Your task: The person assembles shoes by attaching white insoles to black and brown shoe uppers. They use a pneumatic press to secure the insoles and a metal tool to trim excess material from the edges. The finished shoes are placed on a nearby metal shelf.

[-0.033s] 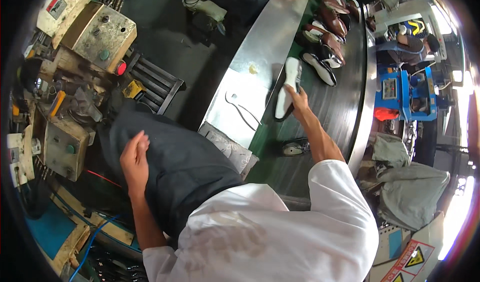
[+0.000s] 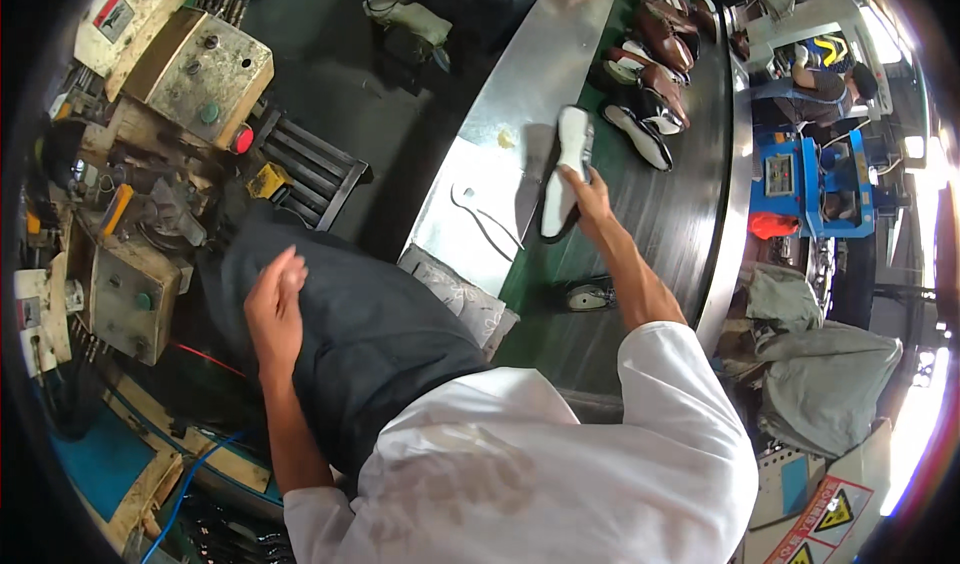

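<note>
Though upturned — shoe [image 2: 573,146] roughly along belt [image 2: 655,219]

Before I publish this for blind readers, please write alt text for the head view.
The right hand grips a white-soled shoe, bottom up, at the edge of a conveyor belt carrying brown and dark shoes. The left hand is empty above dark trousers.

A dark floor [image 2: 335,59] lies between stained metal control boxes [image 2: 215,79] on the left and a long green-black conveyor [image 2: 680,224] with a shiny metal border [image 2: 540,79]. A black slatted rack [image 2: 312,169] stands near the boxes. Rightward are a blue machine [image 2: 808,189], draped grey cloth [image 2: 835,384] and glaring white light [image 2: 915,444].
</note>
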`<state>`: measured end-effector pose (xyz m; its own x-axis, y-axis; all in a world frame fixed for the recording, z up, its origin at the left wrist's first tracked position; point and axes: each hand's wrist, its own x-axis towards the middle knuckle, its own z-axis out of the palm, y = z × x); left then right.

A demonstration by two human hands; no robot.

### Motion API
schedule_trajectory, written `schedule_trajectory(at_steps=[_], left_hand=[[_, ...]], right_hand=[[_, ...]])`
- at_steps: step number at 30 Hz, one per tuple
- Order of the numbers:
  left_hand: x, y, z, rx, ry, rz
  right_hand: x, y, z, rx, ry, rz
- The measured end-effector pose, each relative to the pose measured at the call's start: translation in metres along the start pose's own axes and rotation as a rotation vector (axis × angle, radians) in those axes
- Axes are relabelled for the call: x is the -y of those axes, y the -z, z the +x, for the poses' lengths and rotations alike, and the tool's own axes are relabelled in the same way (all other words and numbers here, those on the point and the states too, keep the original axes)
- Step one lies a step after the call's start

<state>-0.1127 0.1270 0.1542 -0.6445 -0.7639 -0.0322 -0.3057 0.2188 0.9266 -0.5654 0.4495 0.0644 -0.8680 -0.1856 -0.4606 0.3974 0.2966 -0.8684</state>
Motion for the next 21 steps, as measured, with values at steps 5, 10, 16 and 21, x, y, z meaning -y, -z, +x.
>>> schedule_trajectory(at_steps=[5, 10, 16, 21], left_hand=[[-0.066, -0.026, 0.074, 0.083, -0.196, -0.184], [-0.038, -0.001, 0.085, -0.193, -0.325, -0.009], [0.007, 0.044, -0.004, -0.48, -0.174, 0.131], [0.021, 0.063, -0.032, -0.423, -0.115, -0.006]], right_hand=[[0.059, -0.141, -0.125, 0.359, 0.09, -0.06], [0.059, -0.244, -0.254, 0.856, 0.155, -0.125], [0.026, -0.302, -0.283, 1.047, 0.517, -0.533], [0.062, -0.345, -0.304, 1.028, 0.738, -0.619]])
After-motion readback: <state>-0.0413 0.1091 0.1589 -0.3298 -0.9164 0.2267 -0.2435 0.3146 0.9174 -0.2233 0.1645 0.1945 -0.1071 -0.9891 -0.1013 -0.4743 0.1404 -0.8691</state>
